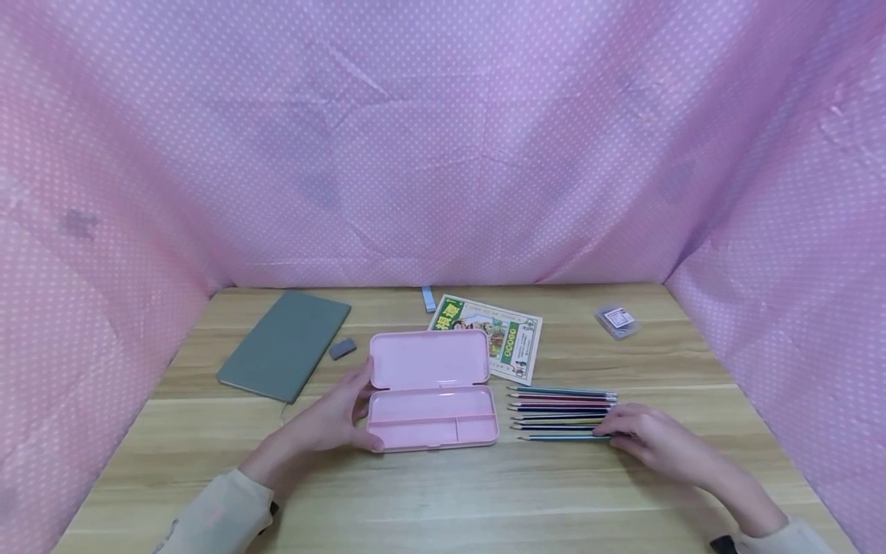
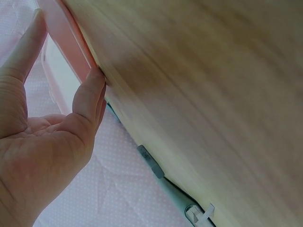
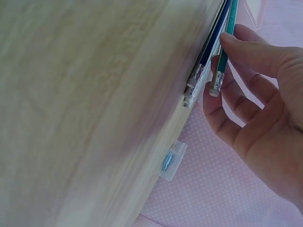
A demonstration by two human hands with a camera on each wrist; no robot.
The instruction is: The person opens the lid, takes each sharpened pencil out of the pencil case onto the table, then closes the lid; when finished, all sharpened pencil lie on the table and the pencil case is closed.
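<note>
An open pink pencil case [image 1: 429,362] lies on the wooden table, its lid tipped back and its divided tray bare. My left hand [image 1: 335,415] holds the case's left end, thumb at the front corner and fingers along the side toward the lid. To the right of the case, several pencils [image 1: 557,409] lie in a row, points to the left. The nearest one, a green pencil [image 3: 223,59], is pinched near its eraser end between the thumb and fingers of my right hand [image 1: 654,440]. In the right wrist view its eraser end stands apart from the other pencils.
Behind the case lies a printed card [image 1: 524,350], partly covered by the lid, with a pale blue strip [image 1: 428,299] beyond. A green notebook [image 1: 287,346] and a grey eraser [image 1: 342,349] lie to the left. A small clear box [image 1: 616,322] sits at the back right.
</note>
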